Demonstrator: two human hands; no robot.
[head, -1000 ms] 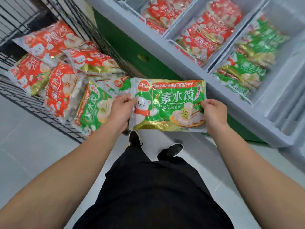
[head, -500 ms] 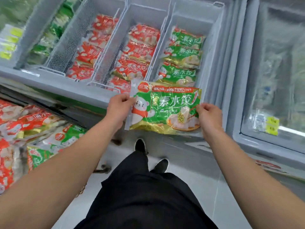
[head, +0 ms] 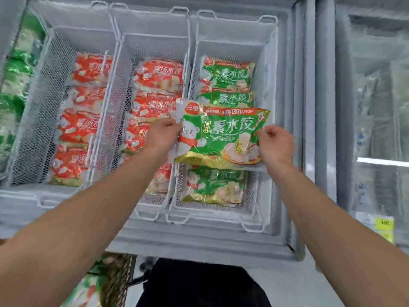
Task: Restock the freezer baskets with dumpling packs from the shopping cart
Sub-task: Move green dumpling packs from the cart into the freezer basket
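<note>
Head view: left hand (head: 162, 135) and right hand (head: 275, 145) each pinch an end of the green dumpling pack (head: 221, 136), held over the right basket (head: 269, 120); at 9 o'clock, red packs (head: 155, 103) risk misfiling if it drifts

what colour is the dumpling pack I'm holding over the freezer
Mainly green, with a red top band and gold bottom edge: the held pack, shown in the head view.
</note>
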